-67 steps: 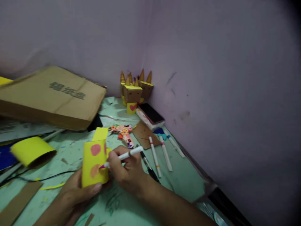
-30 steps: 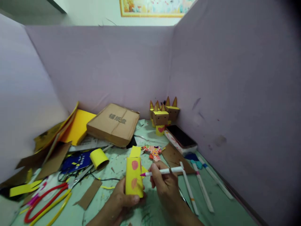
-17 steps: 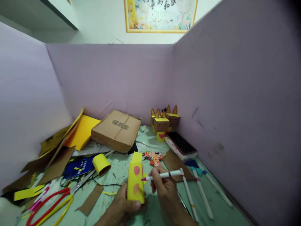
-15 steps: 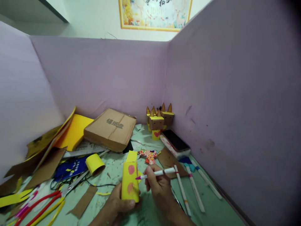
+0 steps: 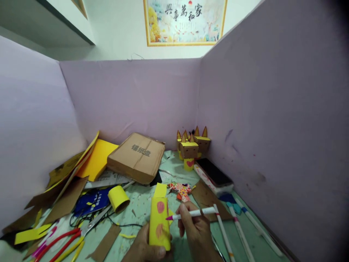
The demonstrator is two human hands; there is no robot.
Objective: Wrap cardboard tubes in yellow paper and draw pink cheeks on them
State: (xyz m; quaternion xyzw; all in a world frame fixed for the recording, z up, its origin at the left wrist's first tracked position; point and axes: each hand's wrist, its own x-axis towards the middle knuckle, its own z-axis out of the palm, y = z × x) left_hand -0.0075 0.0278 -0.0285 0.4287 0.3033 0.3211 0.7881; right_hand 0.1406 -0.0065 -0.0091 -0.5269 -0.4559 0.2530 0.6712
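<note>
My left hand (image 5: 148,244) is wrapped round the lower part of a yellow paper box (image 5: 159,233), which stands roughly upright with a yellow flap (image 5: 160,190) at its top. Two coloured spots show on its front, one pink and one orange. A white marker (image 5: 192,213) with a magenta tip is pinched in my right hand (image 5: 193,227). That tip is right by the box's right edge, near the pink spot; whether it touches I cannot tell. Just left of the box, a short yellow paper tube (image 5: 119,198) lies on the green cloth.
Several cardboard animal figures (image 5: 189,151) stand in the far corner. A phone (image 5: 214,172) rests on a patterned box at right, above more markers (image 5: 242,233). Scissors (image 5: 94,222), cardboard scraps (image 5: 106,243) and a flat brown box (image 5: 137,156) lie left. Purple panels enclose the table.
The whole view has shifted, so everything sits lower and further right. My hands still hold the yellow box and the marker in nearly the same pose.
</note>
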